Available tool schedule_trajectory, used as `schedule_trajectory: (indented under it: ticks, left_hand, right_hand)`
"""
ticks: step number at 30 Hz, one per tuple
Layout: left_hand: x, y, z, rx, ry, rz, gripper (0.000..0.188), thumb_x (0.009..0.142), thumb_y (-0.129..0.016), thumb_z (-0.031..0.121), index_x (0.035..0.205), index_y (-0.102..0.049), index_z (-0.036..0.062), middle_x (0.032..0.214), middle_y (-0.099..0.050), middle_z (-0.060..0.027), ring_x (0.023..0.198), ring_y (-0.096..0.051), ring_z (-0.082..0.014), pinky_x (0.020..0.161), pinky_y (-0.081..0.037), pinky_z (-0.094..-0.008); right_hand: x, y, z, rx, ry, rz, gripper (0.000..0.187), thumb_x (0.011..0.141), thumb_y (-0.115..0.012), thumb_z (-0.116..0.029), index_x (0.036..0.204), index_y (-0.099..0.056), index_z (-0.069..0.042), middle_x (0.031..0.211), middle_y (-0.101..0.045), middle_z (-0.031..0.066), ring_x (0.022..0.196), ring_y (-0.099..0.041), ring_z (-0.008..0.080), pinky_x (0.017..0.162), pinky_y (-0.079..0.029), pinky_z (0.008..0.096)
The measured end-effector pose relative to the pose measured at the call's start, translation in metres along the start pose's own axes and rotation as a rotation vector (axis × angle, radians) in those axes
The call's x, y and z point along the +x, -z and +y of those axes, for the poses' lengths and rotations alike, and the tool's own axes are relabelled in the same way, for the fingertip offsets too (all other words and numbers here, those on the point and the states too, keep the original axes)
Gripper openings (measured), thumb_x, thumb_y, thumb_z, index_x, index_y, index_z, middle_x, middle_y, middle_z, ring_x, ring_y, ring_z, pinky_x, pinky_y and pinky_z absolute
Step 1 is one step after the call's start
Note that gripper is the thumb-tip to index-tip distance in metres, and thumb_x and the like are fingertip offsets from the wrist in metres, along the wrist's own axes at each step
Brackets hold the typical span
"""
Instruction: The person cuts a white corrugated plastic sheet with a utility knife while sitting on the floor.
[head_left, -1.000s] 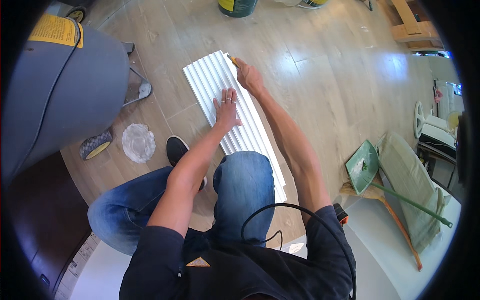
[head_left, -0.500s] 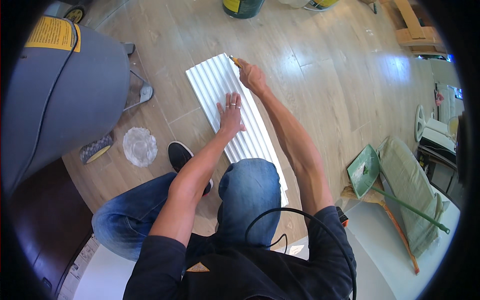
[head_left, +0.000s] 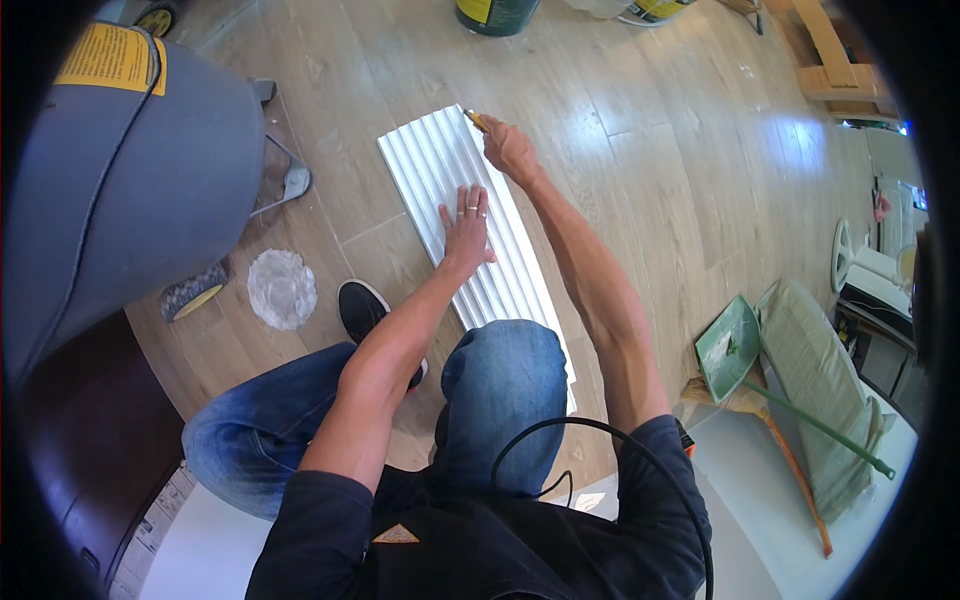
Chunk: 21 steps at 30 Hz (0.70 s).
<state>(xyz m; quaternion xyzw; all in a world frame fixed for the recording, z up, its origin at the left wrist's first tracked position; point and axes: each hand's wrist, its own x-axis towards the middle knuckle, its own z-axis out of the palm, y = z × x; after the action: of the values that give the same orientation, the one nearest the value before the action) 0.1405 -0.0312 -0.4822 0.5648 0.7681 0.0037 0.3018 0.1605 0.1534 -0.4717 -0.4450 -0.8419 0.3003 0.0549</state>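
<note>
Head: left fingers (head_left: 474, 199) on ribbed white panel (head_left: 505, 280).

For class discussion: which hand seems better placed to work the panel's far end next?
Probably the right hand: it holds the yellow tool there; the left hand lies flat on the panel.

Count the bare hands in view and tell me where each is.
2. The bare left hand lies spread on the long white ribbed panel; the bare right hand grips a slim yellow tool near the panel's far right corner. No others show.
</note>
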Motion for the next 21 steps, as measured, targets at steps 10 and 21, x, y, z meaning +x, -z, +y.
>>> schedule_trajectory:
  ticks: [10, 21]
  left_hand:
    - [0.001, -0.005, -0.004, -0.017, -0.004, 0.027, 0.135, 0.056, -0.094, 0.036, 0.157, -0.011, 0.0011, 0.164, -0.012, -0.0114, 0.153, -0.008, -0.0368, 0.115, -0.019, -0.0720]
    - [0.004, -0.003, -0.001, 0.015, -0.002, 0.011, 0.138, 0.057, -0.094, 0.039, 0.158, -0.007, 0.0018, 0.165, -0.009, -0.0109, 0.153, -0.006, -0.0358, 0.115, -0.020, -0.0716]
  right_hand:
    - [0.037, 0.014, -0.019, -0.173, 0.004, -0.211, 0.028, 0.084, -0.060, -0.021, 0.108, -0.071, -0.011, 0.100, -0.072, 0.0206, 0.094, -0.070, 0.0393, 0.082, -0.057, 0.0471]
    - [-0.003, 0.015, -0.009, -0.161, -0.034, -0.177, 0.028, 0.085, -0.062, -0.019, 0.112, -0.069, -0.015, 0.102, -0.072, 0.0199, 0.095, -0.070, 0.0376, 0.083, -0.057, 0.0478]
